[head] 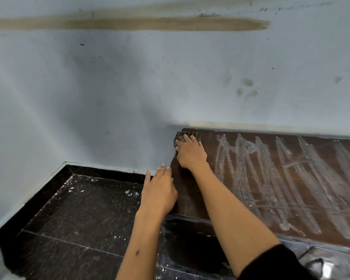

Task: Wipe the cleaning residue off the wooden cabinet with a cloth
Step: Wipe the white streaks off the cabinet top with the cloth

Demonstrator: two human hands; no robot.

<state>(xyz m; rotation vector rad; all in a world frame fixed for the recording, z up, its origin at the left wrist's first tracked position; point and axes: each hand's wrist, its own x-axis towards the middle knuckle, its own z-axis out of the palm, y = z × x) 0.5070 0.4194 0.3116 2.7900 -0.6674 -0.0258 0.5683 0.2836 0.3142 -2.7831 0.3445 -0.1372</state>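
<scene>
The dark brown wooden cabinet [240, 178] runs along the wall at the right, its top streaked with white cleaning residue [291, 178] across the middle and right. At the cabinet's far left corner, my right hand [191, 153] presses a small grey-green cloth [182, 136] flat against the top. Only the cloth's far edge shows beyond the fingertips. My left hand [160, 190] rests flat on the cabinet's left edge, fingers together, holding nothing. The strip of cabinet top between my two hands looks free of streaks.
A pale blue wall [109, 87] with a long brown smear rises right behind the cabinet. Dark speckled floor tiles [85, 215] with white flecks lie to the left. A black sheet [321, 261] hangs below the cabinet's front edge.
</scene>
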